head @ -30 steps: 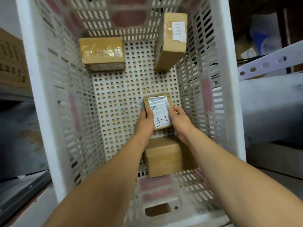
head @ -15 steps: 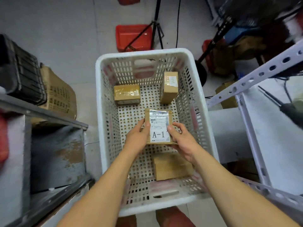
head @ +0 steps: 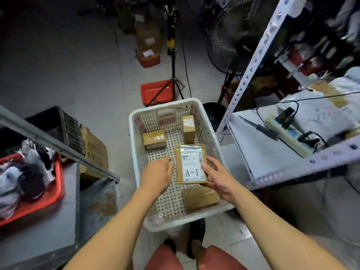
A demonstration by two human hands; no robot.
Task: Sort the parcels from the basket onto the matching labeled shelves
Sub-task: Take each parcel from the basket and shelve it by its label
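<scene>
White basket (head: 134, 145), its floor dotted with round holes, its walls slotted. Brown cardboard parcel (head: 180, 166) on top, white label (head: 191, 164) printed with a black "A-1". Three more brown parcels in there, one (head: 154, 138) glossy with yellowish tape. Red tray (head: 155, 91) on the pale grey floor (head: 78, 75), red bin (head: 48, 195) to the left, white perforated shelf frame (head: 253, 65) to the right.
</scene>
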